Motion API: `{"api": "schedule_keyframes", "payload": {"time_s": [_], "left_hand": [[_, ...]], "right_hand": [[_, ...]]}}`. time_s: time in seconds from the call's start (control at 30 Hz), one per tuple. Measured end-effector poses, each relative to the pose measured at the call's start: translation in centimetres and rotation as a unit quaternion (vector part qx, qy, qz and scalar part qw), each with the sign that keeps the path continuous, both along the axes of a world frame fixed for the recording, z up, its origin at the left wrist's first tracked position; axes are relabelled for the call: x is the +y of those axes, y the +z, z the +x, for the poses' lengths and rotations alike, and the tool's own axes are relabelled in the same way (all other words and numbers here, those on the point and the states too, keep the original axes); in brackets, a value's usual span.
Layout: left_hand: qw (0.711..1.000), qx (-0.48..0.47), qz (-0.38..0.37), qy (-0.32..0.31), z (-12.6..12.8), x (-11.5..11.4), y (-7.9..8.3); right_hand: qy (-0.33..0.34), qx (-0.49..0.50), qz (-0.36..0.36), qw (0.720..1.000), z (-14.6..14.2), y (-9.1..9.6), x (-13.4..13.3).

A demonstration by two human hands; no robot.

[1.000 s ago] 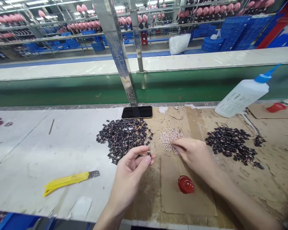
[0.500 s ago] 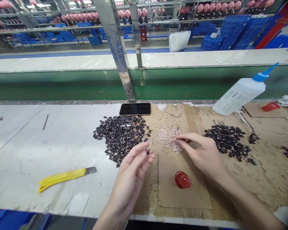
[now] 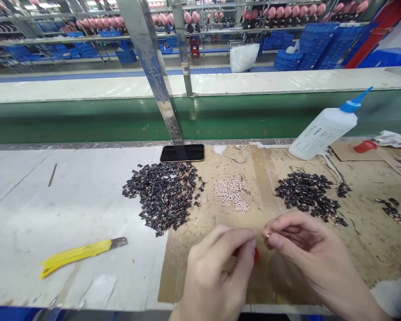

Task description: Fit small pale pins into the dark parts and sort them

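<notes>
My left hand [image 3: 218,267] is closed in a pinch above a small red cap [image 3: 256,255], which it mostly covers. Its fingertips hide the small black piece seen in them a moment earlier. Close by on the right, my right hand [image 3: 307,254] pinches a tiny pale-pink bead [image 3: 268,235] between thumb and forefinger. The fingertips of both hands nearly meet. Beyond them lies a heap of similar pale-pink beads [image 3: 232,191]. Small black pieces form a large heap [image 3: 163,191] on the left and a smaller heap [image 3: 305,194] on the right.
A yellow-handled cutter [image 3: 80,255] lies at the left. A phone [image 3: 182,153] rests by a metal post [image 3: 160,84]. At the back right, a white bottle [image 3: 321,133] with a blue nozzle leans over near another red cap [image 3: 365,146]. Worn cardboard [image 3: 183,272] covers part of the table.
My right hand has drawn back from the pale-pink heap with a bead in its fingertips. My left hand has moved right and turned over, covering most of the red cap.
</notes>
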State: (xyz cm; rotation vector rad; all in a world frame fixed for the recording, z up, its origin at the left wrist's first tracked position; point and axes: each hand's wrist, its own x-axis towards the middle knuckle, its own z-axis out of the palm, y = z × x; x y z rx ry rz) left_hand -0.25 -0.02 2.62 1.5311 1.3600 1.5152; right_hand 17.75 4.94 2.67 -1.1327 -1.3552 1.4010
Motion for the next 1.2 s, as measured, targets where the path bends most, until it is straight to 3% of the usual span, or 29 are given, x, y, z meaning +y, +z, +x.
{"api": "schedule_keyframes", "payload": {"time_s": [0.07, 0.13, 0.37, 0.5, 0.63, 0.93, 1.2], "left_hand": [[0.996, 0.056, 0.071, -0.015, 0.1, 0.1, -0.3], [0.993, 0.077, 0.086, -0.036, 0.1, 0.1, -0.3], [0.995, 0.091, -0.029, 0.025, 0.9, -1.0, 0.6], [0.993, 0.112, -0.039, 0.019, 0.8, -1.0, 0.7], [0.99, 0.129, -0.048, -0.043, 0.1, -0.6, 1.1], [0.973, -0.031, -0.207, -0.093, -0.3, -0.6, 2.2], [0.908, -0.167, -0.36, -0.134, -0.4, -1.0, 2.2]], "right_hand": [[0.012, -0.012, 0.028, 0.999, -0.2, 0.6, -0.2], [0.019, -0.03, 0.063, 0.997, -0.3, 1.0, -0.4], [0.001, -0.066, 0.124, 0.99, -0.3, 0.9, -1.0], [-0.003, -0.067, 0.114, 0.991, -0.4, 0.5, -1.0], [0.014, -0.041, 0.073, 0.996, -0.4, 0.3, -1.2], [0.07, -0.075, 0.105, 0.989, -0.3, 1.0, -1.4], [0.128, -0.157, 0.132, 0.97, 0.3, 1.0, -1.7]]}}
